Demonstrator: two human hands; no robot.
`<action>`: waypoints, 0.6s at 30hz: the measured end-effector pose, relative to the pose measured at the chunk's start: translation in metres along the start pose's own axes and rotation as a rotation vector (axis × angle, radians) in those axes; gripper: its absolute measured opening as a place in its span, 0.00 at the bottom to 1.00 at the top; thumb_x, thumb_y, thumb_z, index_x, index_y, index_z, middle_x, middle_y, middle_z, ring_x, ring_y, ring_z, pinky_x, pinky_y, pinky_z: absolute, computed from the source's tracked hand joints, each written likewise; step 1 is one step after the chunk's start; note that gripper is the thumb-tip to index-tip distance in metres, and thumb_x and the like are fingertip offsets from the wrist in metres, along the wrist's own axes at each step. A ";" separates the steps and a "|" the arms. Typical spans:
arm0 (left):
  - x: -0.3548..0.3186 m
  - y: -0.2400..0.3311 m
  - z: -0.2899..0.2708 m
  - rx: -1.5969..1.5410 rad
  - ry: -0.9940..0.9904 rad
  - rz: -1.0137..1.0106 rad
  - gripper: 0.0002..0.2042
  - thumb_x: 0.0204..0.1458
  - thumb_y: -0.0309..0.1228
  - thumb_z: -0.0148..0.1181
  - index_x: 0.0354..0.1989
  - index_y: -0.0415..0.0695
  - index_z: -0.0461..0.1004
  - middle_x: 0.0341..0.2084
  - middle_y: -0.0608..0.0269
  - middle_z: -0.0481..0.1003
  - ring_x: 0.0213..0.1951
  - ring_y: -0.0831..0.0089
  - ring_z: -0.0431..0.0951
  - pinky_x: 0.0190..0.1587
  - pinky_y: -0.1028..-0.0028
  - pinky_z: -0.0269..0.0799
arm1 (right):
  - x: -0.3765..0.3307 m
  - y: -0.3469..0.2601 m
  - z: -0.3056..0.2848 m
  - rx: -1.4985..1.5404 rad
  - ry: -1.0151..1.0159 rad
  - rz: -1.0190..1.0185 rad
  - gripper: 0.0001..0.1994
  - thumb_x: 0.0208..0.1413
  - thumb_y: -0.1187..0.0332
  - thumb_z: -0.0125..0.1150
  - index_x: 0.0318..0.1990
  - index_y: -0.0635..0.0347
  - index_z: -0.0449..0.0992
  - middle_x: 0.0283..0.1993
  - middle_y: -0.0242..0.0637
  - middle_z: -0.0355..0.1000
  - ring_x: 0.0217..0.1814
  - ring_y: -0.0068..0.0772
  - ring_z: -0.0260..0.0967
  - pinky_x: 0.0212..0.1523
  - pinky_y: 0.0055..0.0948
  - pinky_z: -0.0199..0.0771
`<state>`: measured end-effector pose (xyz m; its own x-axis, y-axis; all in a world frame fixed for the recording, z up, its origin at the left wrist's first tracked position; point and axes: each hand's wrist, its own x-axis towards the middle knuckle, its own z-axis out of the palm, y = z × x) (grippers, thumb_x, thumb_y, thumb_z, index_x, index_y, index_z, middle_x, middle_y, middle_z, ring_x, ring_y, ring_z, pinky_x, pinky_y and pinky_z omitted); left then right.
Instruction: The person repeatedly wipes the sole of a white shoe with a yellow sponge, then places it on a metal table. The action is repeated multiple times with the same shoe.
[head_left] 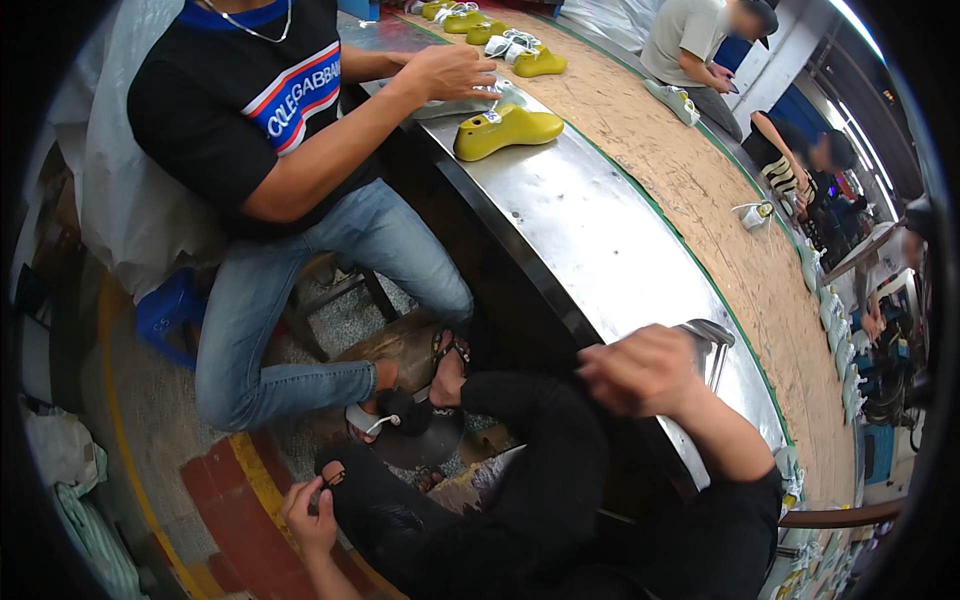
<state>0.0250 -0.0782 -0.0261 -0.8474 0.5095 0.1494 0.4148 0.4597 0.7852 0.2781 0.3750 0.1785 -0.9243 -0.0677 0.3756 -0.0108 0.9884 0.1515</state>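
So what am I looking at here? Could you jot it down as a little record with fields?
place: a long curved workbench, metal along the near edge, board beyond
left hand: low, resting on the wearer's black trouser knee
right hand: closed loosely on the other black-clad knee, beside the bench edge
on the bench: a yellow shoe form, more of them farther along
nearby: a seated co-worker's hand on a flat grey piece by the form
further off: other people along the far side

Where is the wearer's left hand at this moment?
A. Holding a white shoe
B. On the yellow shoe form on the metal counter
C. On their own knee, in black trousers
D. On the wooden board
C: the left hand rests low in the picture on the black-trousered knee, far from the yellow shoe form on the metal counter.
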 end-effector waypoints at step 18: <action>0.051 -0.013 0.093 0.557 -0.454 -0.571 0.34 0.55 0.47 0.67 0.70 0.55 0.66 0.74 0.49 0.53 0.77 0.47 0.46 0.73 0.39 0.48 | -0.105 -0.022 -0.033 0.738 0.279 0.504 0.10 0.38 0.83 0.55 0.28 0.56 0.70 0.28 0.36 0.71 0.30 0.38 0.70 0.36 0.32 0.73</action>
<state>0.0073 0.0094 -0.0849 -0.8099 0.2795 -0.5156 0.1726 0.9538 0.2459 0.3876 0.3561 0.1662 -0.7618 0.4568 0.4593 0.0382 0.7395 -0.6721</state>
